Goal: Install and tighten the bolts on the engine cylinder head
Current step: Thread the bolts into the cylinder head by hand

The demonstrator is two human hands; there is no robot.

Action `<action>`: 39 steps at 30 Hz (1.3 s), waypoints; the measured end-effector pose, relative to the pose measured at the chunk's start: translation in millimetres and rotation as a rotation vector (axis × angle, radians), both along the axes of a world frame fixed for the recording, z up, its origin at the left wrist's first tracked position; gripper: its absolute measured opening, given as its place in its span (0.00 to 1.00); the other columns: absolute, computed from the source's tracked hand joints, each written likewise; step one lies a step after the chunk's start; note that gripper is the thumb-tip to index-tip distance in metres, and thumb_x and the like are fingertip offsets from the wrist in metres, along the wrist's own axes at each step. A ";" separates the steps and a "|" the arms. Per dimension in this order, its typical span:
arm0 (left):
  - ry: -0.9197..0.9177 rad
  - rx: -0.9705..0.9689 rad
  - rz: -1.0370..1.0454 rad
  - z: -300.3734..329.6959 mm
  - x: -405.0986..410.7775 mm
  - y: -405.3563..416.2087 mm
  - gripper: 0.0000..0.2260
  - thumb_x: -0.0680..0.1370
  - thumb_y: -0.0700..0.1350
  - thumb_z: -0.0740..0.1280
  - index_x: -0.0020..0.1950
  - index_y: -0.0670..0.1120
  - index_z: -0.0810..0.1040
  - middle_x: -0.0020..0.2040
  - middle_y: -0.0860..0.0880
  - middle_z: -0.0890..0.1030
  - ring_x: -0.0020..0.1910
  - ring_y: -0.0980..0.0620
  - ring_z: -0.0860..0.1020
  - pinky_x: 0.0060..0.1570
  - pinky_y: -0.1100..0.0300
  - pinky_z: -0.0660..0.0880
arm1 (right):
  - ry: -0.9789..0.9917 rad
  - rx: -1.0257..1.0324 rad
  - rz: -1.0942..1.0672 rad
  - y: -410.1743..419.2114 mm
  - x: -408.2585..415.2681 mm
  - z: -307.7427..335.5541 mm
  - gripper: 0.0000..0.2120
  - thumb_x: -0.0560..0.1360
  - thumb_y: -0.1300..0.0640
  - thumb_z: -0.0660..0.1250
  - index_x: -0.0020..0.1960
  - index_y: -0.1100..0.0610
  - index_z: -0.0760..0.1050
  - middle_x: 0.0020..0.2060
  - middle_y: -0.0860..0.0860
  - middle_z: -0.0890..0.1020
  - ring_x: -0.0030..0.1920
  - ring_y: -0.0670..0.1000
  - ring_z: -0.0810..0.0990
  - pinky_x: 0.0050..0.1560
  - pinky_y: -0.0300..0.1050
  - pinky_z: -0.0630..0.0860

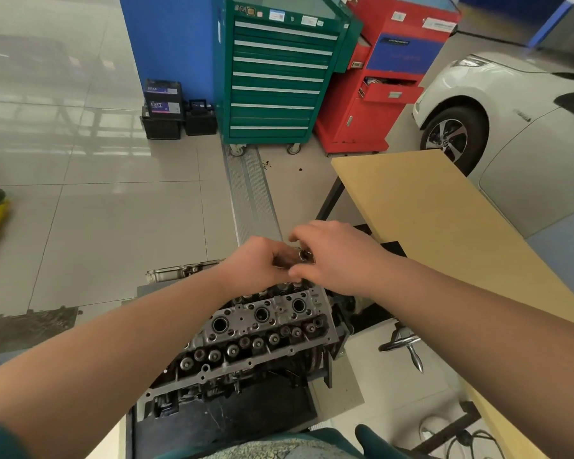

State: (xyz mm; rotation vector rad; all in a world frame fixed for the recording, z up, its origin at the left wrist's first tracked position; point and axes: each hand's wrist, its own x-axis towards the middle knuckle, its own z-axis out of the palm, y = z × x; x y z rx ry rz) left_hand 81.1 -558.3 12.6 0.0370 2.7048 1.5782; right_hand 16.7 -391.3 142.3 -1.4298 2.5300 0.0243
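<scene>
Nearest you, at 6 o'clock, your green clothing fills the bottom edge, and both bare forearms reach up and away from it toward the middle of the view.

Just beyond, the cylinder head sits on a dark stand, tilted so its length runs from 7 o'clock up toward 1 o'clock. Three large round bores show along its middle, with rows of valve tops on either side. A silver crank handle lies at 3 o'clock of the head, near it but apart.

Over the far end of the head your two hands meet. Your left hand has its fingers curled around a small metal part; your right hand pinches the same part from 3 o'clock, thumb below and fingers bent above. Whether that part is a bolt or a socket cannot be told, since your fingers cover most of it.

A tan tabletop stretches from 1 o'clock down to 4 o'clock. A ribbed metal strip in the floor runs toward 12 o'clock.

Farther off at 12 o'clock stands a green drawer cabinet, with a red cabinet touching it at its 3 o'clock side, one drawer pulled out. Black batteries sit at the green cabinet's 9 o'clock. A white car is at 2 o'clock.
</scene>
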 end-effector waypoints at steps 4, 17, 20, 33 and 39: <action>-0.015 0.043 -0.011 4.0 3.4 -0.5 0.11 0.75 0.49 0.78 0.53 0.63 0.82 0.49 0.62 0.86 0.50 0.62 0.84 0.54 0.65 0.80 | 0.048 0.057 -0.039 -2.8 -0.6 -1.6 0.15 0.82 0.41 0.65 0.54 0.53 0.77 0.47 0.51 0.80 0.47 0.54 0.79 0.42 0.51 0.75; -0.034 -0.021 0.027 10.7 4.5 -0.5 0.08 0.73 0.49 0.81 0.42 0.52 0.83 0.37 0.55 0.83 0.36 0.59 0.79 0.39 0.61 0.77 | 0.127 0.050 -0.132 -10.9 3.7 -8.9 0.24 0.77 0.28 0.62 0.47 0.50 0.70 0.36 0.47 0.72 0.37 0.51 0.73 0.31 0.46 0.64; -0.019 -0.095 0.038 9.1 2.7 -1.6 0.03 0.76 0.44 0.77 0.47 0.46 0.86 0.39 0.49 0.86 0.39 0.47 0.83 0.44 0.47 0.81 | 0.036 -0.014 -0.048 -7.1 5.8 -8.3 0.22 0.77 0.34 0.68 0.60 0.50 0.72 0.48 0.47 0.79 0.46 0.52 0.78 0.41 0.51 0.78; -0.068 -0.008 0.010 15.7 3.5 -3.0 0.05 0.77 0.40 0.74 0.47 0.50 0.84 0.39 0.52 0.85 0.37 0.51 0.82 0.43 0.51 0.80 | -0.007 0.018 -0.007 -3.0 2.4 -6.2 0.12 0.81 0.48 0.68 0.62 0.50 0.72 0.50 0.50 0.80 0.49 0.55 0.80 0.44 0.53 0.78; -0.039 -0.098 0.034 16.1 3.8 1.8 0.07 0.74 0.46 0.80 0.43 0.50 0.82 0.39 0.52 0.84 0.39 0.56 0.81 0.41 0.58 0.78 | 0.255 0.067 -0.070 -12.7 6.1 -13.2 0.29 0.75 0.23 0.57 0.51 0.49 0.74 0.38 0.47 0.77 0.38 0.51 0.77 0.33 0.46 0.69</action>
